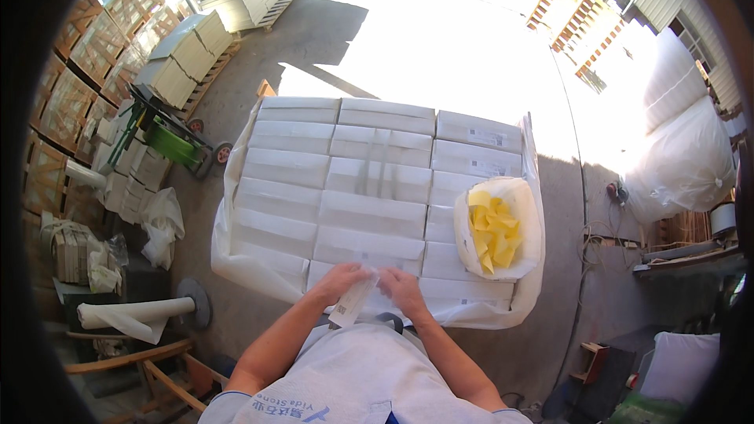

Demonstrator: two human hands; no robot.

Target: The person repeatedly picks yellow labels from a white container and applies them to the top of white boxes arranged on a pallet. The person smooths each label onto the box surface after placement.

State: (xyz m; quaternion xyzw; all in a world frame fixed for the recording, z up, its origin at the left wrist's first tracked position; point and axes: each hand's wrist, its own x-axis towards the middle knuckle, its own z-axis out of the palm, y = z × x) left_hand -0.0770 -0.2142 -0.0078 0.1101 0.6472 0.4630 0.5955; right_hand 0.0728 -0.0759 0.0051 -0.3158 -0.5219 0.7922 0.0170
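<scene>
In front of my body I hold a white paper label [354, 304] with a small printed square code; it hangs tilted between my hands. My left hand [342, 279] pinches its upper left edge. Bent fingers of my right hand [401, 289] close on its upper end from the other side. Just beyond them lies a crate of stacked white cartons [371, 208], packed in rows and edged with white plastic sheeting [224, 247]. A white tub [536, 224] holding crumpled yellow paper pieces [494, 232] rests on the cartons at the right.
Wooden crates [100, 43] and pallets of pale boxes [184, 51] line the left. A green wheeled cart [171, 144] and a roll of white sheeting [133, 313] stand nearer. On the right are big plastic-wrapped bundles [683, 161] and a cable [587, 247] on the floor.
</scene>
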